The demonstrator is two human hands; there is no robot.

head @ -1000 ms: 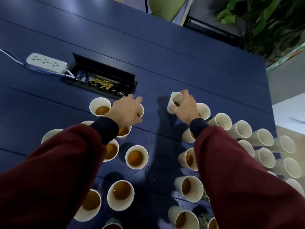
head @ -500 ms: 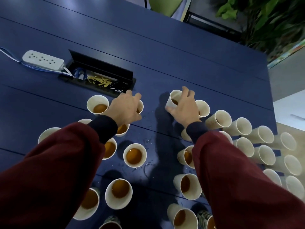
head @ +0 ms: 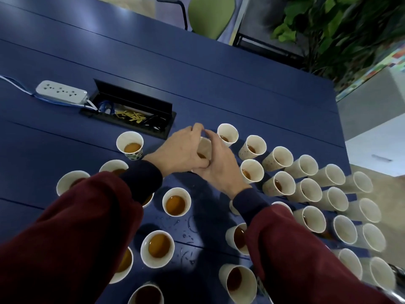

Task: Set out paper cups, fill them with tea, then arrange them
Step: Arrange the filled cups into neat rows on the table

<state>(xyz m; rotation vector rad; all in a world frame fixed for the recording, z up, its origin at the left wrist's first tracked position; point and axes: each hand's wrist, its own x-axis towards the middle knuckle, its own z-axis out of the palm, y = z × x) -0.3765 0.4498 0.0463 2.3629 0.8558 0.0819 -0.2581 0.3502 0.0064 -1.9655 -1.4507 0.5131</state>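
Observation:
Several white paper cups with brown tea stand on the dark blue table (head: 219,84). My left hand (head: 179,150) and my right hand (head: 219,165) meet in the middle, both wrapped around one tea cup (head: 205,148); only its rim and inner wall show between the fingers. A filled cup (head: 228,135) stands just right of the hands, and another (head: 130,144) stands to their left. More filled cups (head: 176,204) sit nearer me. Rows of cups (head: 328,174) stretch to the right.
An open black cable box (head: 131,110) with yellow and black wires is sunk in the table behind the cups. A white power strip (head: 61,92) lies to its left. Drops of liquid (head: 186,229) wet the tabletop near me. A green chair (head: 210,14) and plants stand beyond the far edge.
My hands were apart, each at its own cup. They have come together at the middle, now both around one cup; the cup the right hand touched stands free to the right.

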